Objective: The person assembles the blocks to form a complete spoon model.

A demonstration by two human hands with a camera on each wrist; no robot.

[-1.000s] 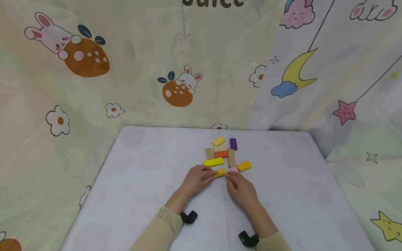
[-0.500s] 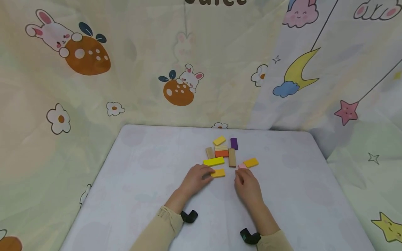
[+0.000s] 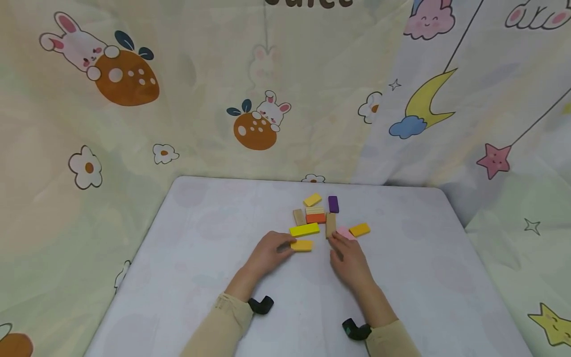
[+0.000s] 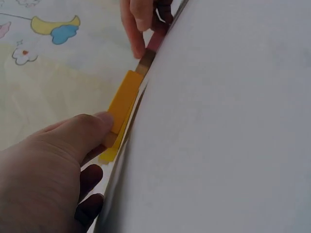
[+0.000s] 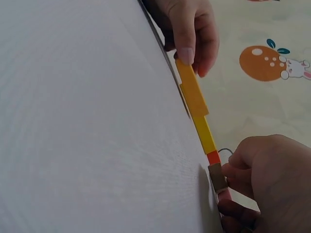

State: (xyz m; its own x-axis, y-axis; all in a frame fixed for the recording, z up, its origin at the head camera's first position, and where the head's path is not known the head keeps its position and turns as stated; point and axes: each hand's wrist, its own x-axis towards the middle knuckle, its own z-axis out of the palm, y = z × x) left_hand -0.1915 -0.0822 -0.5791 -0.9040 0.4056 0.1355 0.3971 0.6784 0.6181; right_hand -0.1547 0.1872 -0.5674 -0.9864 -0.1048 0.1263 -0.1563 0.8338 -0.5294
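My left hand (image 3: 266, 252) pinches an orange-yellow block (image 3: 303, 246) by its left end; the left wrist view shows the thumb on that block (image 4: 125, 99). My right hand (image 3: 351, 263) touches the near end of a tan wooden block (image 3: 330, 224) with its fingertips, the thumb standing apart from them. A pink block (image 3: 347, 233) lies beside those fingers, partly hidden by them. In the right wrist view the fingers are right at the tan block (image 5: 218, 177). A bright yellow block (image 3: 304, 229) lies just beyond the orange-yellow one.
Farther back on the white table (image 3: 214, 218) lie an orange-red block (image 3: 315, 218), a striped pale block (image 3: 314, 210), a small tan block (image 3: 298, 216), a light yellow block (image 3: 313, 200) and a purple block (image 3: 333, 204). Another orange-yellow block (image 3: 359, 229) lies right of the pink one. A printed cloth (image 3: 192, 89) hangs behind.
The left hand has drawn the orange-yellow block leftward. The right hand has shifted the pink block and its orange-yellow neighbour rightward, then moved its fingertips onto the tan block.
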